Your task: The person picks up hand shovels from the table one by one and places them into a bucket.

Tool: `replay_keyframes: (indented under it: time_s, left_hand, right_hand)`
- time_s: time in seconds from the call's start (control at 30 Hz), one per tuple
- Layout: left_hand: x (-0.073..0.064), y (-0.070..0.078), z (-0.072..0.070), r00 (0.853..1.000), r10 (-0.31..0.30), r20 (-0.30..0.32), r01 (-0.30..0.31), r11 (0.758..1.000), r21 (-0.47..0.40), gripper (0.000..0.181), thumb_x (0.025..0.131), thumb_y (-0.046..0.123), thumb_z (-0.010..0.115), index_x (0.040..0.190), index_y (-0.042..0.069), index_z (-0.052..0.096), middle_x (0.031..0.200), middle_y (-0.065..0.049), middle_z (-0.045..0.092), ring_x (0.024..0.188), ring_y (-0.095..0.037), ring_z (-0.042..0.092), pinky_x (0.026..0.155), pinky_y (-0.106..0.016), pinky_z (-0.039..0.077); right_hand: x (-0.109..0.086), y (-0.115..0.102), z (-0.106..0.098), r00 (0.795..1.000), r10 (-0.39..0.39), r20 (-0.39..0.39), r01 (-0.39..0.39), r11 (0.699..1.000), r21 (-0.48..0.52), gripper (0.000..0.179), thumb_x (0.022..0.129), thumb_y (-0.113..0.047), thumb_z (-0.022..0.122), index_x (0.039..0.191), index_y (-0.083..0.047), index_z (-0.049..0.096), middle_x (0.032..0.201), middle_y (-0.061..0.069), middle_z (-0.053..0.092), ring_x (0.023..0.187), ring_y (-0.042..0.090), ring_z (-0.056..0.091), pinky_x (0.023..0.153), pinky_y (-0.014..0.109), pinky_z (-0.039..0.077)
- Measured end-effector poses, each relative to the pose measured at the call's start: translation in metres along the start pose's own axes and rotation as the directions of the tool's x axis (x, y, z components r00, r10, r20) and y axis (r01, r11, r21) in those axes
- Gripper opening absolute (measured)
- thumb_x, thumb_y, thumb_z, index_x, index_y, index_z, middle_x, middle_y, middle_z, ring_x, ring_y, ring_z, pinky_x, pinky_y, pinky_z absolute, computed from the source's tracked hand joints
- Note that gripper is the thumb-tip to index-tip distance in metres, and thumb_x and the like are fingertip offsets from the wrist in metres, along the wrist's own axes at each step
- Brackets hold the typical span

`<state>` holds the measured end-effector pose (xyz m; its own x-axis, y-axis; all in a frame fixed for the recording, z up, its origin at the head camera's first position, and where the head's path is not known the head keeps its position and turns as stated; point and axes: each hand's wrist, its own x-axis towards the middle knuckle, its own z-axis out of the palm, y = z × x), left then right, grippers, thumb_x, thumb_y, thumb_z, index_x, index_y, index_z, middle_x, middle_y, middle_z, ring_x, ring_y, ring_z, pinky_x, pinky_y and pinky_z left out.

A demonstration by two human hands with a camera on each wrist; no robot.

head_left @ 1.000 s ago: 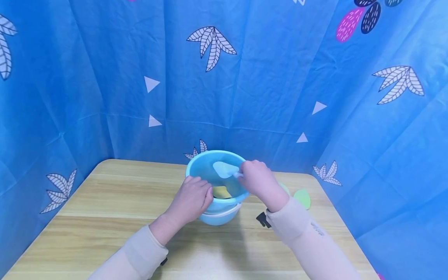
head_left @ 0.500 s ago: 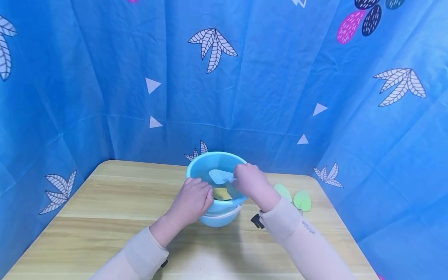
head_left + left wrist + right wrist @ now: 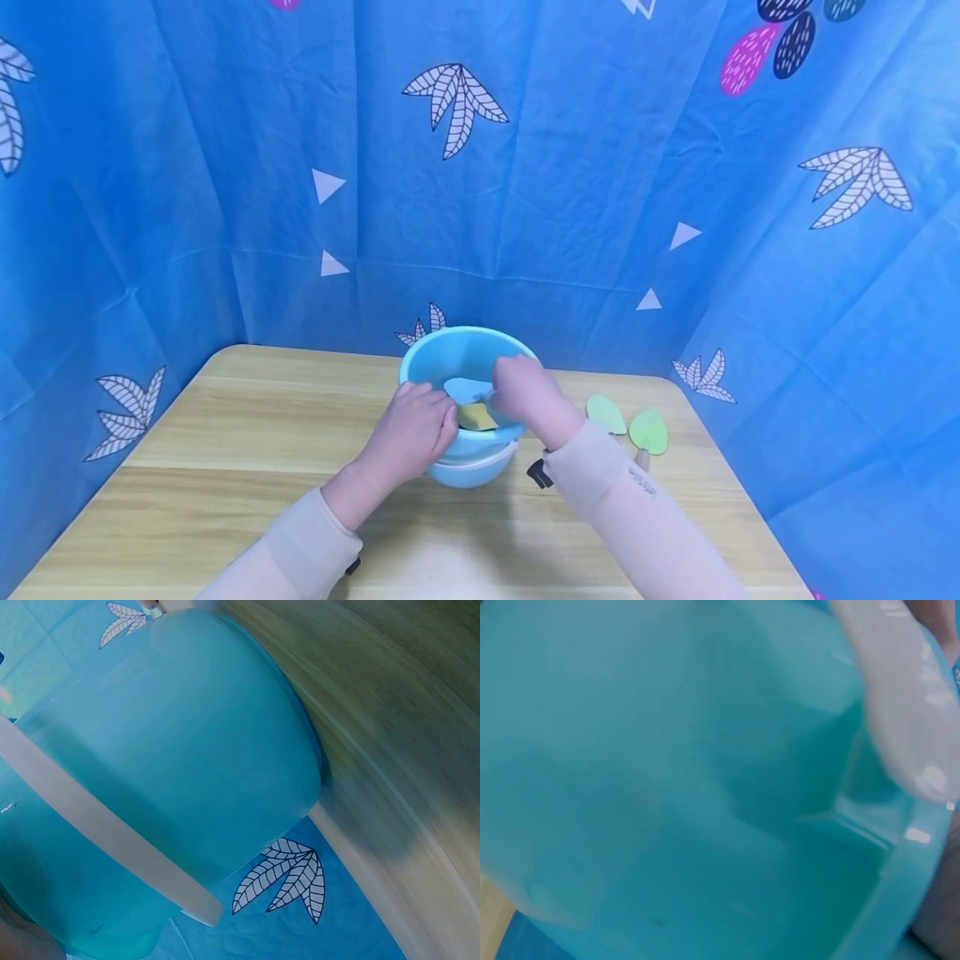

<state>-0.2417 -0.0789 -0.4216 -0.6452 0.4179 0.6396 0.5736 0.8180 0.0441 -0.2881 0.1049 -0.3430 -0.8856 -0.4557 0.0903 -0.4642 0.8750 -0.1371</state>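
A light blue bucket point(image 3: 450, 350) with a white handle point(image 3: 105, 825) stands on the table. My left hand point(image 3: 408, 425) grips its rim at the near left, fingers curled over the edge. In my right hand point(image 3: 528, 396), at the rim's right side, is a pale blue toy shovel point(image 3: 467, 390), its blade inside the bucket's mouth. Lower in the bucket lies a yellow piece point(image 3: 476, 417), too little of it visible to name. Both wrist views are mostly filled by the bucket's outer wall point(image 3: 652, 787); the shovel is hidden there.
Right of the bucket lie two green leaf-shaped pieces point(image 3: 604, 414), one with a greyish stem point(image 3: 642, 458) partly behind my right sleeve. The wooden table point(image 3: 300, 450) has blue patterned cloth point(image 3: 562, 208) hanging behind it and at both sides.
My right hand has moved left and down with the shovel, bringing the blade lower in the bucket. The green pieces show more fully now. My left hand stays on the rim.
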Motion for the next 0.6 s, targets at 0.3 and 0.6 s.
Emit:
replay_keyframes:
  time_s: [0.3,0.6]
  left_hand:
    - [-0.001,-0.001,0.001,0.999,0.026,-0.026,-0.026,1.0,0.004,0.028,0.097,0.023,0.041,0.07,0.022,0.046,0.064,0.011,0.04,0.068,-0.013,0.037,0.07,-0.033,0.032]
    - [-0.001,0.0,-0.001,1.0,0.02,-0.013,-0.02,1.0,0.013,0.028,0.098,0.023,0.042,0.071,0.02,0.049,0.066,0.009,0.044,0.069,-0.014,0.039,0.071,-0.033,0.033]
  right_hand:
    - [0.005,0.001,0.009,1.0,0.01,0.025,-0.009,0.999,-0.034,0.025,0.083,-0.004,0.068,0.065,-0.013,0.053,0.053,-0.001,0.038,0.051,0.016,0.041,0.054,0.029,0.041]
    - [0.009,0.0,0.015,0.998,0.03,0.046,-0.027,0.998,-0.063,0.014,0.084,-0.005,0.067,0.075,-0.01,0.059,0.06,0.002,0.047,0.058,0.019,0.047,0.06,0.033,0.045]
